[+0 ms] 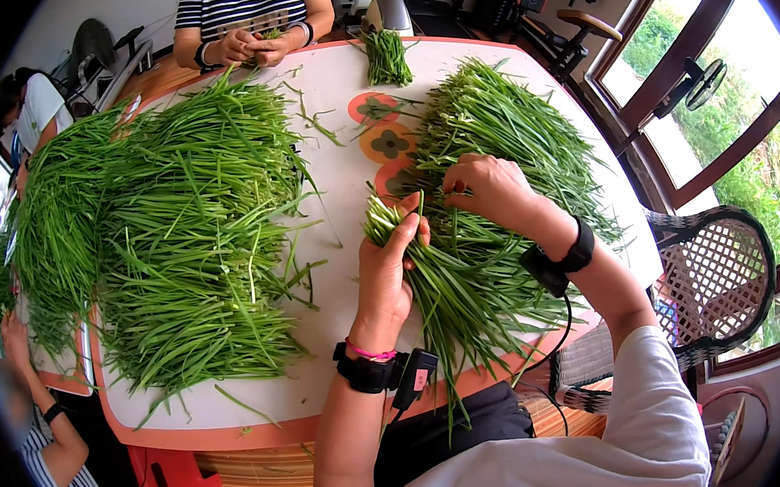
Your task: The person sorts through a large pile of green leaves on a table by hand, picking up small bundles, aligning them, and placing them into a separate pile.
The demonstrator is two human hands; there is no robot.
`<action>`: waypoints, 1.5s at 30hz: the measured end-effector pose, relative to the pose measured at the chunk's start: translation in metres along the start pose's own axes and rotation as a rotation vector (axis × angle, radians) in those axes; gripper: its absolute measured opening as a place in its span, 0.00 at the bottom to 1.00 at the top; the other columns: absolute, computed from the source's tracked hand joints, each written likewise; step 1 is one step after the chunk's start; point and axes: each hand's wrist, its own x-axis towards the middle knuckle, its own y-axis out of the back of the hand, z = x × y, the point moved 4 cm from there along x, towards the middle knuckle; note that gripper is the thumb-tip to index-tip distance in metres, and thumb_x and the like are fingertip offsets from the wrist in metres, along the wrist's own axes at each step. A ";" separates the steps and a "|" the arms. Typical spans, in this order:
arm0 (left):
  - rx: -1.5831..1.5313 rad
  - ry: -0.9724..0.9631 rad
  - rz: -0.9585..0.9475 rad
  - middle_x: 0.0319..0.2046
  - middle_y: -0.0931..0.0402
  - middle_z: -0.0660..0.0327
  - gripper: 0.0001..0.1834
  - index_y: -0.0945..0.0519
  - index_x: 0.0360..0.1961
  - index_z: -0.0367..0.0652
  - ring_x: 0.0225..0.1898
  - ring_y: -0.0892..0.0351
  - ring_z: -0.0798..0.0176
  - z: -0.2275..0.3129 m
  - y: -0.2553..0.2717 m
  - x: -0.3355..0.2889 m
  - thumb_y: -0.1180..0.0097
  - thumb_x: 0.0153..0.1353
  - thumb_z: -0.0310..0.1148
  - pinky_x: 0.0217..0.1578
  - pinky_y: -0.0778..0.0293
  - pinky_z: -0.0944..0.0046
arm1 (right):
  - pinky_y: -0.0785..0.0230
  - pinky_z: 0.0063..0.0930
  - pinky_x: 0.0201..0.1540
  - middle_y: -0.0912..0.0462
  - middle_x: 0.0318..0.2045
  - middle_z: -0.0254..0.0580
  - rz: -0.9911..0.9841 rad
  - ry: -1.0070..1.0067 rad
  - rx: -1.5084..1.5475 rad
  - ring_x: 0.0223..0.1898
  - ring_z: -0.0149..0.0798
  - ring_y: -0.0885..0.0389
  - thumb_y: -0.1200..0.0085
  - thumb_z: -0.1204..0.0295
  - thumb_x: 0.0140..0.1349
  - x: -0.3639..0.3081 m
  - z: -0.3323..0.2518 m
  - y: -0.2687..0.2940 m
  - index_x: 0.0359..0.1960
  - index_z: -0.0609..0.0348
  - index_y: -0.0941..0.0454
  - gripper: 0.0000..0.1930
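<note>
My left hand [387, 267] is closed round a bunch of garlic chives [440, 285]. Their pale cut ends stick up past my thumb, and the green leaves hang down over the table's near edge. Just to the right, my right hand [492, 188] is above a large pile of chives [509, 122], its fingers bent in and pinched. Whatever those fingertips hold, if anything, is too small to make out. Both wrists wear black straps with small boxes.
The white table [329, 286] has an orange rim. A wide chive heap [194, 233] covers its left side; a small bundle [385, 56] lies at the far edge. A person [249, 15] opposite handles chives; others sit at left. A woven chair [709, 280] stands right.
</note>
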 end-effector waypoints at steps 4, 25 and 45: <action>-0.044 0.000 -0.026 0.26 0.30 0.68 0.20 0.26 0.46 0.37 0.29 0.32 0.73 -0.004 0.002 0.002 0.40 0.56 0.38 0.29 0.38 0.76 | 0.30 0.29 0.25 0.20 0.26 0.36 0.098 0.042 0.011 0.24 0.37 0.21 0.40 0.68 0.50 0.003 0.001 0.005 0.30 0.54 0.21 0.08; 0.222 -0.120 0.094 0.21 0.26 0.70 0.07 0.21 0.36 0.42 0.22 0.33 0.79 0.018 -0.016 -0.014 0.45 0.58 0.31 0.18 0.47 0.79 | 0.38 0.19 0.17 0.23 0.18 0.34 -0.120 0.106 0.937 0.14 0.23 0.30 0.41 0.73 0.52 0.003 -0.043 0.029 0.30 0.63 0.22 0.07; 0.518 -0.297 0.154 0.19 0.32 0.70 0.13 0.24 0.32 0.37 0.23 0.34 0.75 0.126 -0.039 -0.086 0.48 0.60 0.39 0.29 0.37 0.73 | 0.30 0.26 0.20 0.21 0.23 0.34 0.183 0.753 0.719 0.20 0.37 0.22 0.41 0.77 0.48 -0.098 -0.092 0.086 0.26 0.55 0.22 0.04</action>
